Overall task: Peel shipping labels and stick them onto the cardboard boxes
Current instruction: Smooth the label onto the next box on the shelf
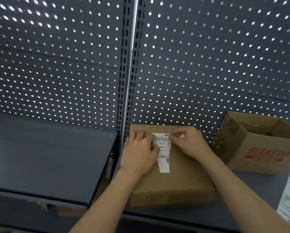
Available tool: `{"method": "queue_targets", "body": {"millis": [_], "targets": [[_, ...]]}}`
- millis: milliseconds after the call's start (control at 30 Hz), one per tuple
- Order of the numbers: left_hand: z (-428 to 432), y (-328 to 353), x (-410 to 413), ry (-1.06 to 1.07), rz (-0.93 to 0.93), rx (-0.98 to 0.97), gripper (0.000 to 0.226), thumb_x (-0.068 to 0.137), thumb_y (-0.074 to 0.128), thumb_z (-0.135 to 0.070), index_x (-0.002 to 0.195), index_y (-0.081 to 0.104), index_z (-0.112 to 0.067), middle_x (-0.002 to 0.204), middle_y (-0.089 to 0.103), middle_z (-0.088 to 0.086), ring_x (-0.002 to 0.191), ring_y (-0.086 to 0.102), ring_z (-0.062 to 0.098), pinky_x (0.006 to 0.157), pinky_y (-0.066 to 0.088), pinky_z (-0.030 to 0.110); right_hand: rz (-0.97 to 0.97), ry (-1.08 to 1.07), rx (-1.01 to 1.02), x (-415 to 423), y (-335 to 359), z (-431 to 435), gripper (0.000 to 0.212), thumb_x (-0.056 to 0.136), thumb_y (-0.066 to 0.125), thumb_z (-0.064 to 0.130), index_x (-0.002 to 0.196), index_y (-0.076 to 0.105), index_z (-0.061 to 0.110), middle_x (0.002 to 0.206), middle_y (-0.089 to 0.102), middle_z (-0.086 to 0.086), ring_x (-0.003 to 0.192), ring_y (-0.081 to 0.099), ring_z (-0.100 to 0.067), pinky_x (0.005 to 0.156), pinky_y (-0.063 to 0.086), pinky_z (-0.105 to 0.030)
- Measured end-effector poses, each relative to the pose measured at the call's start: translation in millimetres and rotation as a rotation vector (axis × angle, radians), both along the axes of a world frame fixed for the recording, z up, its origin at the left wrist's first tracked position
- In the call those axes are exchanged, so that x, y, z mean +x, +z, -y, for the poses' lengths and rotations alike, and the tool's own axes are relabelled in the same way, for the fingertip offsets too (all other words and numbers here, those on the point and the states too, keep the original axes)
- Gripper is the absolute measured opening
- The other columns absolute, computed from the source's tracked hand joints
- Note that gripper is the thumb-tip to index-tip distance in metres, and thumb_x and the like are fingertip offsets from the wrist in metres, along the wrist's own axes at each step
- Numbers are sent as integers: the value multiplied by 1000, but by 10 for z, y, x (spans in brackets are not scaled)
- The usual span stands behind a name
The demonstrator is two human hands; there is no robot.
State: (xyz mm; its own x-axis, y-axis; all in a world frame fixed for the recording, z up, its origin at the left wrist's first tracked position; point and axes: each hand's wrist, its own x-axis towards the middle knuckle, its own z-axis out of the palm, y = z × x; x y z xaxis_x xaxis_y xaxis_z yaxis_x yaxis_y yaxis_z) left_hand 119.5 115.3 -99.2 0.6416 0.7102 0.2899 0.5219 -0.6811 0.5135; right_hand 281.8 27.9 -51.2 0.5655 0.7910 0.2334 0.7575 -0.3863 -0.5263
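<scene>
Your left hand (141, 153) presses the shipping label (163, 149) flat while your right hand (189, 143) pinches its far corner; it looks flimsy, crease-prone.

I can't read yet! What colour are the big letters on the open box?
Red, on the open box, best in the head view.

Lower centre: my left hand (141, 153) presses the shipping label (163, 153) flat on the cardboard box (174, 182); my right hand (189, 143) pinches its top edge.
</scene>
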Motion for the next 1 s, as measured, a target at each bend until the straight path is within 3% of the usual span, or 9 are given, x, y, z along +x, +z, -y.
{"method": "queue_targets", "body": {"millis": [67, 167, 233, 433, 567, 733, 1000], "targets": [[0, 1, -3, 5, 5, -3, 44, 93, 45, -40, 133, 56, -27, 143, 48, -2, 144, 23, 26, 112, 34, 48, 71, -4, -13, -13, -27, -32, 11, 88, 68, 27, 90, 77, 22, 84, 69, 9, 79, 60, -6, 59, 38, -8], [4, -6, -5, 2, 5, -8, 44, 93, 44, -42, 133, 56, -28, 141, 49, -3, 143, 24, 27, 111, 34, 47, 176, -46, -41, -27, -94, -73, 18, 88, 65, 24, 76, 75, 17, 72, 69, 2, 70, 64, -14, 61, 54, -29], [0, -7, -1, 3, 3, -1, 46, 92, 42, -43, 135, 55, -29, 140, 49, -4, 143, 25, 27, 111, 34, 46, 257, -85, -51, -60, -118, -95, 19, 87, 62, 22, 73, 72, 14, 72, 65, 0, 71, 61, -16, 64, 54, -34], [7, 7, -6, 6, 10, 4, 51, 87, 37, -45, 131, 58, -27, 138, 52, -1, 140, 29, 29, 109, 36, 47, 249, -179, -69, -104, -131, -165, 18, 88, 58, 22, 76, 69, 13, 75, 65, 0, 74, 61, -17, 59, 54, -35], [16, 7, -9, 13, 21, 2, 53, 85, 35, -45, 128, 60, -27, 136, 53, -2, 139, 30, 28, 109, 36, 47, 260, -184, -37, -135, -179, -155, 17, 92, 56, 21, 82, 67, 13, 86, 50, 3, 84, 55, -21, 64, 47, -33], [6, 5, -21, 0, 22, -20, 44, 93, 43, -38, 134, 57, -28, 143, 49, -3, 144, 24, 26, 110, 36, 48, 280, -152, -32, -99, -225, -145, 17, 93, 53, 21, 79, 61, 17, 92, 57, -1, 92, 56, -23, 73, 51, -40], [20, 36, -31, 10, 42, -33, 39, 98, 42, -33, 134, 57, -29, 144, 49, -5, 143, 25, 23, 110, 36, 47, 205, -96, 6, -98, -195, -79, 13, 97, 52, 26, 93, 63, 21, 96, 50, 10, 96, 54, -15, 75, 45, -33]]}}
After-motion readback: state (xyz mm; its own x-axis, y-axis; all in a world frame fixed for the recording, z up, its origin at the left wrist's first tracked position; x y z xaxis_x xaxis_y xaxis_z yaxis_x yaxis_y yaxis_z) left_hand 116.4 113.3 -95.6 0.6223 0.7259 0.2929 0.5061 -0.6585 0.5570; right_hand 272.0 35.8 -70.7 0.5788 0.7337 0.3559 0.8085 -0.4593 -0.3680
